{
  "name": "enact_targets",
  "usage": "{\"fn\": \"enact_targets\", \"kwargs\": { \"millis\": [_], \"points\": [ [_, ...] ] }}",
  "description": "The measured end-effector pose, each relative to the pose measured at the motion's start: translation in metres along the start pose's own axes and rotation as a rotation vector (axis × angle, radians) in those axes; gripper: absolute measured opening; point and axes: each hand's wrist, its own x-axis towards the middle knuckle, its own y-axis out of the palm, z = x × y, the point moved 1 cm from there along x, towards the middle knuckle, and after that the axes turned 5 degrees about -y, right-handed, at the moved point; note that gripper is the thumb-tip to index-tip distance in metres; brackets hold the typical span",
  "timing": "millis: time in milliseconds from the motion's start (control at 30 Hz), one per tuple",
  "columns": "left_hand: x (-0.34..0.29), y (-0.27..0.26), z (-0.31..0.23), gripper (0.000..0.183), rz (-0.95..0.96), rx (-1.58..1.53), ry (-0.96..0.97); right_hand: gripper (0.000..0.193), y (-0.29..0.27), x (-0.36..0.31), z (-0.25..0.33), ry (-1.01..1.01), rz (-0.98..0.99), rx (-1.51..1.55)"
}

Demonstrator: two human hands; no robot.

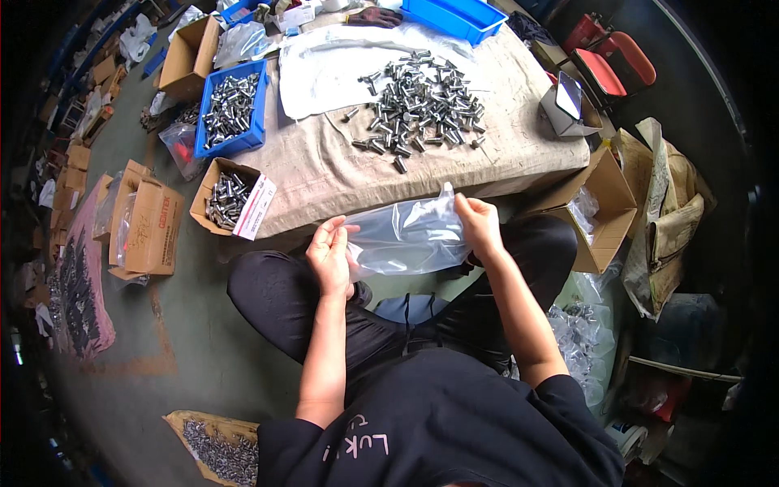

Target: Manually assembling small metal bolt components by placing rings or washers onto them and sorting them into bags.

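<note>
A clear plastic bag is stretched flat between my hands, above my lap and just in front of the cloth-covered table. My right hand pinches its upper right corner between thumb and fingers. At the opposite end, my left hand has its fingers curled at the bag's edge and holds it there. The bag looks flat, with nothing visible inside. Beyond it, a loose heap of metal bolts lies on the table, partly over a white sheet.
Left of the heap stand a blue bin of bolts and a small carton of bolts. An open cardboard box is by my right knee. A phone leans at the table's right corner. A blue tray sits at the back.
</note>
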Motion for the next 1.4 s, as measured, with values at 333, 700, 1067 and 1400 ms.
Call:
{"fn": "enact_targets", "kwargs": {
  "millis": [333,700,1067,1400],
  "points": [
    [-0.016,0.004,0.026,0.018,-0.111,-0.069,-0.075,0.026,0.014,-0.043,-0.016,0.293,0.163,0.725],
    [-0.013,-0.007,0.015,0.022,-0.144,0.157,-0.088,0.033,0.002,-0.031,0.008,0.042,-0.049,-0.943],
    [-0.049,0.035,0.046,0.032,0.096,0.031,-0.249,0.068,0.066,-0.092,-0.013,-0.239,0.229,-0.61],
    [-0.064,0.025,0.053,0.062,0.406,0.477,-0.322,0.012,0.034,-0.085,-0.037,-0.49,0.173,-0.839]
  ]
}}
